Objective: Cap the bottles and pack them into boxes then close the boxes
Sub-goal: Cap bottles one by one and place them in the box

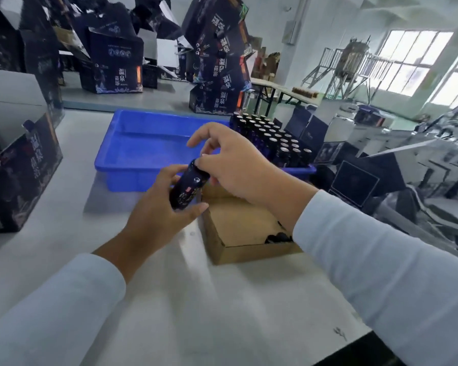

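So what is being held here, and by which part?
A dark bottle: the left hand grips its body, tilted, while the right hand pinches at its top end, where a cap would go; the cap itself is hidden.

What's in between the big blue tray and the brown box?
In the head view, the dark bottle sits over that gap, gripped by the left hand while the right hand pinches its top.

The tray [132, 143] is glossy blue plastic. Just beside it, the box [238, 228] is matt brown cardboard (plain, unprinted), and the table [185, 299] beneath shows a smooth, pale, faintly shiny surface.
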